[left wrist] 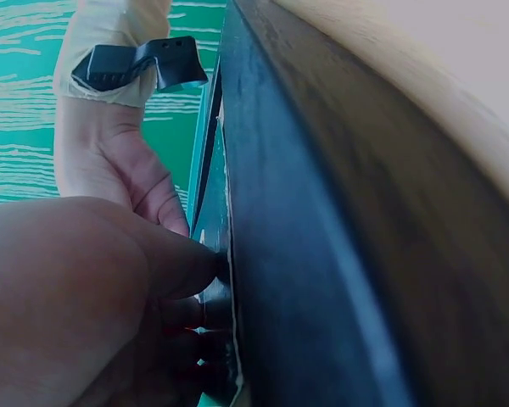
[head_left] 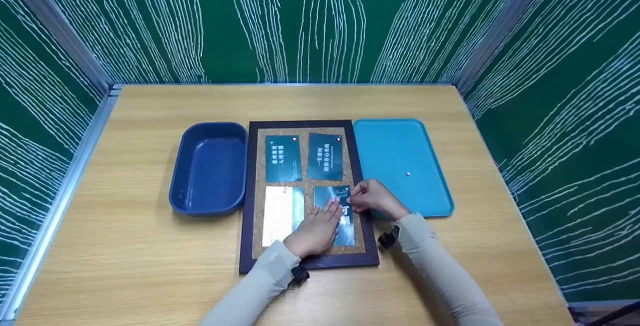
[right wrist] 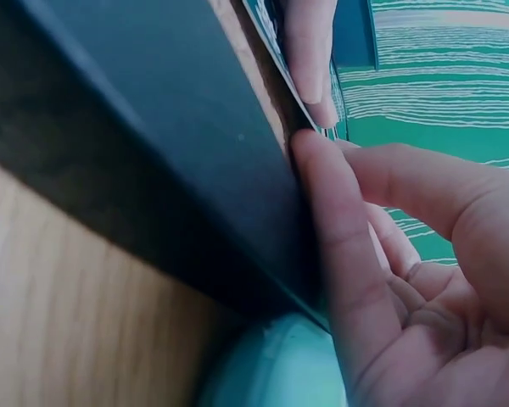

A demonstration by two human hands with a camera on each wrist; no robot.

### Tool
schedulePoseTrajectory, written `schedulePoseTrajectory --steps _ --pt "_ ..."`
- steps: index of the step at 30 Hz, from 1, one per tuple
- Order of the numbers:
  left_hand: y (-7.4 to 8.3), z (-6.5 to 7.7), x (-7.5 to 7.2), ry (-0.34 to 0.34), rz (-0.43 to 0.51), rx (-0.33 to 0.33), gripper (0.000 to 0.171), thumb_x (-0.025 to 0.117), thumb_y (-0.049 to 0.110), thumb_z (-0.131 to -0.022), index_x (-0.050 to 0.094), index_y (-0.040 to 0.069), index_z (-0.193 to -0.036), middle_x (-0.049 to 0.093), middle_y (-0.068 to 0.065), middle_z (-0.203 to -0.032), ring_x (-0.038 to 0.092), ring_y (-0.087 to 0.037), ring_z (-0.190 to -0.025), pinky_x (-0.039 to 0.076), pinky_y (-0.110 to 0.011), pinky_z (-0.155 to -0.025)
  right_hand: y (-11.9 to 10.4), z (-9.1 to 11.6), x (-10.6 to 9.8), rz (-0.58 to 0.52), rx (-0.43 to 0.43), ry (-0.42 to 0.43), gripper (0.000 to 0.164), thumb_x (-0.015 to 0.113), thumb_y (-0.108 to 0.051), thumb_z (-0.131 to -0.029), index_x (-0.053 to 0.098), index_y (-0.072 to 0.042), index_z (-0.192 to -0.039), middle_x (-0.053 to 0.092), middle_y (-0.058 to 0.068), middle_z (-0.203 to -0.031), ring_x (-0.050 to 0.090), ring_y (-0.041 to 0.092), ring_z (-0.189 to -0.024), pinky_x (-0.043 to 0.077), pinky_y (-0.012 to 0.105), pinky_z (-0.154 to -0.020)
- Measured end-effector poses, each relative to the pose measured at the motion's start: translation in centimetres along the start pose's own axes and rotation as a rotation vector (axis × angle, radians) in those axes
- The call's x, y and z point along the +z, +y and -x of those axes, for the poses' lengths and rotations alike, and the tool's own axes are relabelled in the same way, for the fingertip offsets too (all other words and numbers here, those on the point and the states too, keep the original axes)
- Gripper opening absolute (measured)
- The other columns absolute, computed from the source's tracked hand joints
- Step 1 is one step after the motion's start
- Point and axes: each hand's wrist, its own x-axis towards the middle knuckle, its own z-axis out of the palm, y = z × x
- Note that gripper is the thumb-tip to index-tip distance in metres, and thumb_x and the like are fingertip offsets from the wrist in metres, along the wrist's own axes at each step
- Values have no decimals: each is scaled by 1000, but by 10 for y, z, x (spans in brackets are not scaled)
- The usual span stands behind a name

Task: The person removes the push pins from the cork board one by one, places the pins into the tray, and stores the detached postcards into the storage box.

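A framed cork board [head_left: 307, 261] lies on the table with several cards on it. My left hand [head_left: 316, 229] rests with extended fingers on the lower right green card [head_left: 345, 233], covering part of its lettering. At that card's right edge, my right hand [head_left: 372, 198] pinches the card between thumb and index finger. In the right wrist view, the thumb and index fingertips [right wrist: 310, 144] meet at the card's edge, just above the dark frame [right wrist: 178, 110]. A small pin [head_left: 346, 189] shows at the card's upper right corner.
Two green cards, one of them the upper left card [head_left: 283, 158], and a glossy white-looking card [head_left: 277, 216] each carry a pin. A deep blue bin [head_left: 210, 208] stands left of the board. On the right, a turquoise tray [head_left: 395, 141] holds one pin [head_left: 408, 173].
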Motion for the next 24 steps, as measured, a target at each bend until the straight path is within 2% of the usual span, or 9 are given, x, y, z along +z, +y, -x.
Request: schedulePoseTrajectory --steps 11,18,24 --pt "0 1 0 3 20 -1 55 37 27 -104 23 5 -152 15 -11 -161 13 -23 -149 22 -45 -120 0 -2 0 19 10 2 12 70 -9 -85 63 -1 -92 67 9 -80 67 12 -62 59 27 -62" --pt "0 1 -1 25 -16 17 54 39 26 -103 28 3 -151 20 -13 -160 19 -25 -148 27 -46 -118 -2 -2 0 28 2 -5 12 70 -9 -85 63 -1 -90 68 9 -77 67 12 -61 59 27 -60" --pt "0 3 -4 12 25 7 56 41 28 -102 28 4 -151 18 -12 -160 18 -25 -148 25 -46 -118 -2 -1 1 42 10 -3 11 70 -9 -85 63 -2 -90 67 9 -77 67 12 -61 59 27 -60"
